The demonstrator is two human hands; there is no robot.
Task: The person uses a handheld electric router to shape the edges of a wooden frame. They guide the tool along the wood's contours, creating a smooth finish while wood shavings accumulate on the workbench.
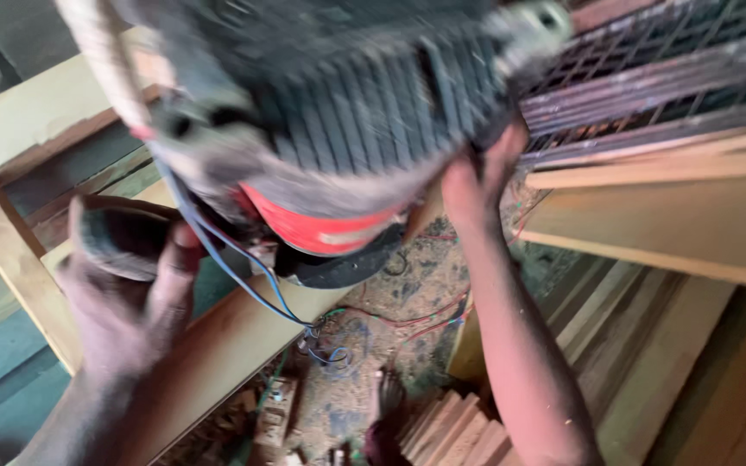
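Note:
A heavy electric motor (347,112) with dark ribbed housing and a red band fills the upper middle of the head view, lifted above the floor. My right hand (477,177) grips its right underside, arm reaching up from below. My left hand (127,293) holds a dark round cap-like part (118,237) just left of the motor. Blue and red wires (243,276) trail from the motor down toward the floor. The picture is blurred by motion.
A pale wooden frame (10,250) stands at left, a long plank (235,345) crossing below the motor. Wooden boards (675,216) and a metal grille (649,78) lie at right. Sawdust, loose wires and stacked wood strips (442,427) cover the floor.

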